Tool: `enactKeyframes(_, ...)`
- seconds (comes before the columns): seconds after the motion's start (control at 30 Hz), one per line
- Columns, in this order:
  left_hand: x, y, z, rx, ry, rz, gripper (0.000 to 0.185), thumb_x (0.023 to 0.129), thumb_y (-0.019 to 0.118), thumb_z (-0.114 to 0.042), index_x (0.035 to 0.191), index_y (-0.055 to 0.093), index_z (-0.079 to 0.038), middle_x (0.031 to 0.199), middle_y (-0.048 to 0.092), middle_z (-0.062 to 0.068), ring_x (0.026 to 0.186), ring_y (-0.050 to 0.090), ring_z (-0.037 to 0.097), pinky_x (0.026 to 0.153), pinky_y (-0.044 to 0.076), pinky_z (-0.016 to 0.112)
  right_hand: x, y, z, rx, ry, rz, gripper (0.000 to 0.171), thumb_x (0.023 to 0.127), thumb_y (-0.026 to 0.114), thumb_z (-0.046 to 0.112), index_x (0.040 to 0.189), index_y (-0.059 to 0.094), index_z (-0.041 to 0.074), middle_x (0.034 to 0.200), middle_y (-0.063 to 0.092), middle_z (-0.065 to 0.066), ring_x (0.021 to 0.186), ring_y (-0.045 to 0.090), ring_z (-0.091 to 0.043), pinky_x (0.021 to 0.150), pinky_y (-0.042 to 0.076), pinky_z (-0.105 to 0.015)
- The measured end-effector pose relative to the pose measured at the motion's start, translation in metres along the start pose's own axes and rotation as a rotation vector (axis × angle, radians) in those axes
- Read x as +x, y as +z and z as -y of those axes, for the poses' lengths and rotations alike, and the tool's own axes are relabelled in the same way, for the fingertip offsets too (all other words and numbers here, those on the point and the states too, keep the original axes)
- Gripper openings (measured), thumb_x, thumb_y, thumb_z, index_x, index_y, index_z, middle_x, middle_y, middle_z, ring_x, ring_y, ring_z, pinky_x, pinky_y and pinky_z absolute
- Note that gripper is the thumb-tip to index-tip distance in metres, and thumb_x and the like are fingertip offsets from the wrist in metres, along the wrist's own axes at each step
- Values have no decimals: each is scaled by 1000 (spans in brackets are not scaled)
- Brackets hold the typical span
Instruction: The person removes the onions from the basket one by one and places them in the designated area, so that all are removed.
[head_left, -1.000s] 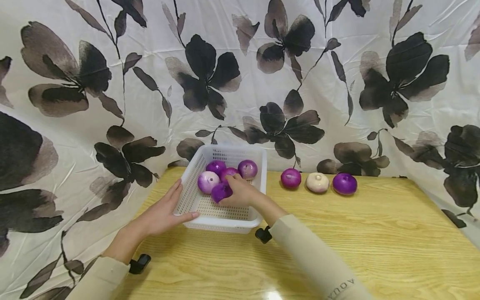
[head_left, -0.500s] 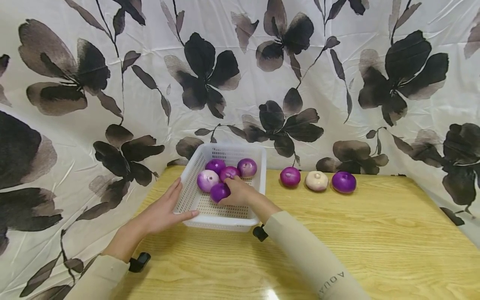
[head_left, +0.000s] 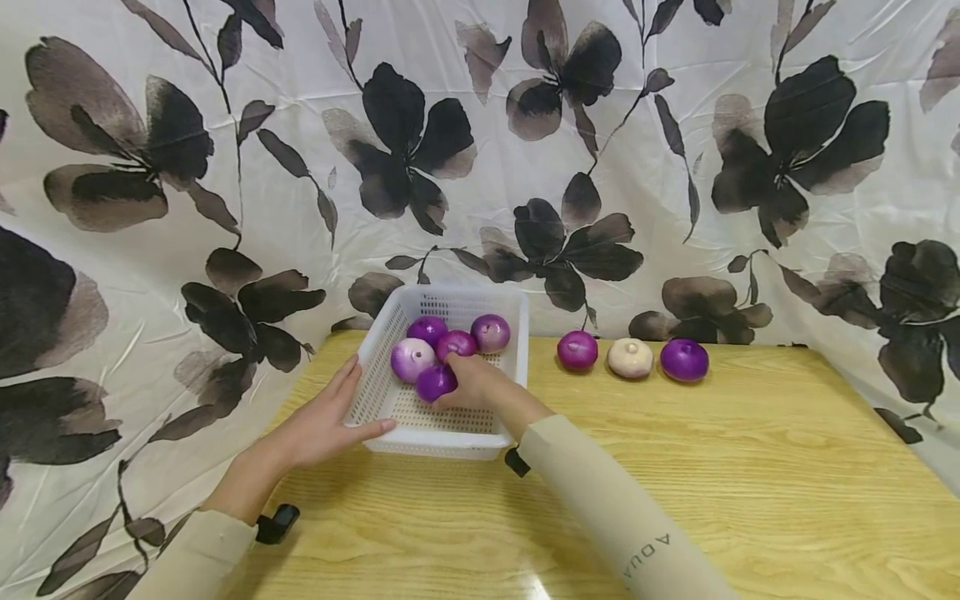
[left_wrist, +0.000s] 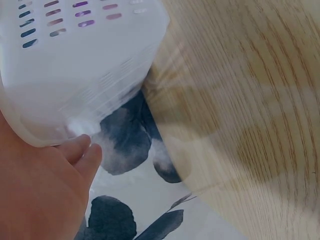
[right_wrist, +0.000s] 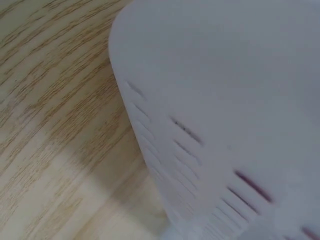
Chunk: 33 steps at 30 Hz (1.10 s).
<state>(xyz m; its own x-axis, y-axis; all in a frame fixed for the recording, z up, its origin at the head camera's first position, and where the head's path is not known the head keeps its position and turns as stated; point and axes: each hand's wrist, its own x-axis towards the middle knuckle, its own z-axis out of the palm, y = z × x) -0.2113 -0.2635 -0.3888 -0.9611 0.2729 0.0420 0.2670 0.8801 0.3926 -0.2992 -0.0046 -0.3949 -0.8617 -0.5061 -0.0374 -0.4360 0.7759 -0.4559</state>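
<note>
On wooden table (head_left: pixel 750 467), white basket (head_left: pixel 450 440), floral sheet (head_left: pixel 675 167) behind

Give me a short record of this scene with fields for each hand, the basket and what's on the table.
left hand: rests straight-fingered against the near left wall of the white basket
right hand: inside the basket, fingers curled on a purple onion
basket contents: five onions, purple to pale
table: wooden; three onions in a row right of the basket, magenta, cream, purple
</note>
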Motion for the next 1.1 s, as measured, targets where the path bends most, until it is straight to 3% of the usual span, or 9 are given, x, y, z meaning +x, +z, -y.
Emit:
enactKeyframes(0.2, -1, -2, -3, 1, 10, -7, 121, 89, 60, -73, 160, 5, 8, 169, -2, 25, 150, 17, 53, 118, 24, 66, 2, 1, 0, -18, -16, -5, 81, 85, 84, 43, 149, 49, 8, 144, 59, -14, 136, 54, -30, 115, 42, -42)
enactKeyframes(0.43, 1, 1, -1, -4, 13, -13, 122, 88, 60, -74, 161, 4, 6, 170, -3, 23, 151, 16, 52, 119, 23, 65, 2, 1, -2, -32, -52, -50, 58, 80, 88, 42, 122, 64, 11, 126, 69, -10, 122, 64, -26, 106, 50, -38)
enactKeyframes(0.73, 0, 4, -1, -6, 13, -12, 121, 89, 60, -73, 161, 3, 5, 170, -4, 22, 151, 15, 51, 118, 23, 66, -9, -10, -2, 56, -135, -148, 49, 80, 90, 34, 114, 65, 10, 111, 71, -7, 107, 66, -21, 97, 53, -36)
enactKeyframes(1.1, 0, 2, -1, 0, 8, -16, 122, 89, 60, -74, 162, 3, 4, 170, -4, 22, 151, 15, 51, 118, 23, 66, -24, -34, -3, 110, -222, -202, 62, 80, 89, 33, 131, 65, 7, 123, 71, -11, 114, 66, -24, 101, 53, -37)
